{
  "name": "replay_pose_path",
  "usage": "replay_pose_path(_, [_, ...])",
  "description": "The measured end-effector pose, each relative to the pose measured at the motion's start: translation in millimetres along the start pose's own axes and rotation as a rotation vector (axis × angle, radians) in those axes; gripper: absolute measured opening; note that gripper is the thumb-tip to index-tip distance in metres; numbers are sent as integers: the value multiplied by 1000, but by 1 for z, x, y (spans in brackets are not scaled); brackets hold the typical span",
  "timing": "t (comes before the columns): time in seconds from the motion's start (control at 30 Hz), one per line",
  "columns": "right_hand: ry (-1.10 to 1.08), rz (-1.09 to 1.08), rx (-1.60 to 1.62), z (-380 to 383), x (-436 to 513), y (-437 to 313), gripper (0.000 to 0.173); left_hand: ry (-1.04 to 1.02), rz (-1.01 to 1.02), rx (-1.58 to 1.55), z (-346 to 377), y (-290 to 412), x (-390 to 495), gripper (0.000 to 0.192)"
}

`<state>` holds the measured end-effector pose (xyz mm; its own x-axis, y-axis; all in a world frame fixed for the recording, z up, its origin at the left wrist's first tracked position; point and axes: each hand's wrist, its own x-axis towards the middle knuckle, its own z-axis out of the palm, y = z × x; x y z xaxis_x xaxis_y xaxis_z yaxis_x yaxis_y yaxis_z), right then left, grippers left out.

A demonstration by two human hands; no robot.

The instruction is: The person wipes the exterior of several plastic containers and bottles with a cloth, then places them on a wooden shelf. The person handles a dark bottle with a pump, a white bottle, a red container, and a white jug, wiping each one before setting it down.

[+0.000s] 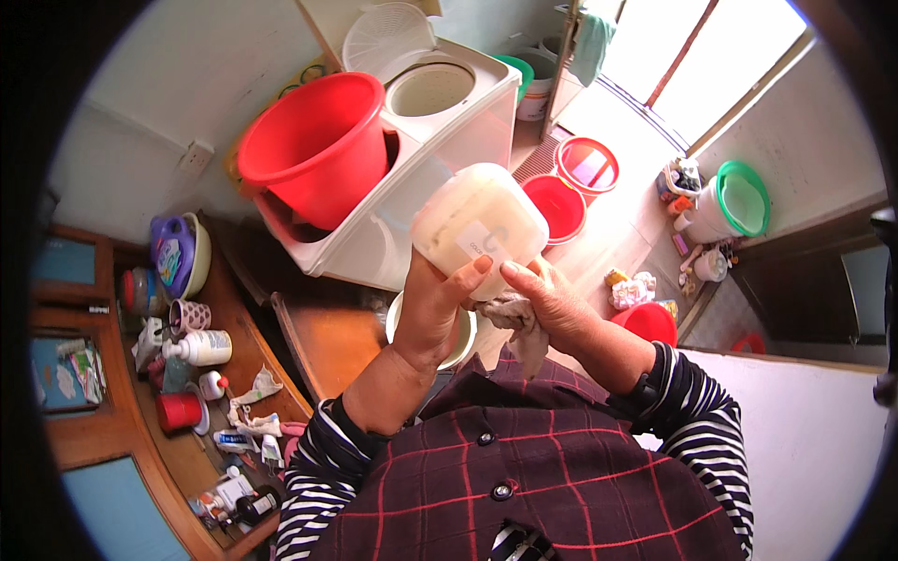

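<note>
Held up in front of me is a translucent plastic container (456, 203) with rounded corners and a label bearing writing. My left hand (435, 301) grips its near left side, the thumb lying on the face. On the near right, my right hand (561, 294) grips it too, its thumb pressed close to the label. A wet-looking grey cloth (515, 319) hangs crumpled below the container, against my right hand. Behind my left wrist a pale basin (466, 340) is partly hidden.
A twin-tub washing machine (449, 151) stands ahead, a large red tub (316, 147) on it. Red buckets (554, 207) sit on the floor beyond. Left, a wooden cabinet (133, 414) holds bottles and tubes. A white bucket with a green rim (729, 203) stands at right.
</note>
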<state>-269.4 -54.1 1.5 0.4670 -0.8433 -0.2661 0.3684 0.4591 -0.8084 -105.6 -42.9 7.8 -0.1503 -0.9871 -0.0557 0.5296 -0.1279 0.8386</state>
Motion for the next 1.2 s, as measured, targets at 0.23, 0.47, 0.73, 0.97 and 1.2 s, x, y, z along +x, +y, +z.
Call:
replay_pose_path(0.23, [-95, 164, -497, -44, -8, -31, 40, 7, -44, 34, -16, 14, -2, 69])
replay_pose_path(0.47, [-141, -316, -752, -14, -23, -72, 22, 69, 79, 215, -27, 17, -7, 71])
replay_pose_path(0.73, [-119, -1198, -1439, 27, 5, -28, 36, 147, 139, 711, -22, 8, -18, 77])
replay_pose_path(0.97, [-83, -1198, -1395, 11, 0, -35, 29, 85, 95, 669, -22, 13, -24, 74])
replay_pose_path(1.2, [-151, -1277, -1369, 27, 1, -32, 34, 76, 100, 756, -32, 12, -26, 78])
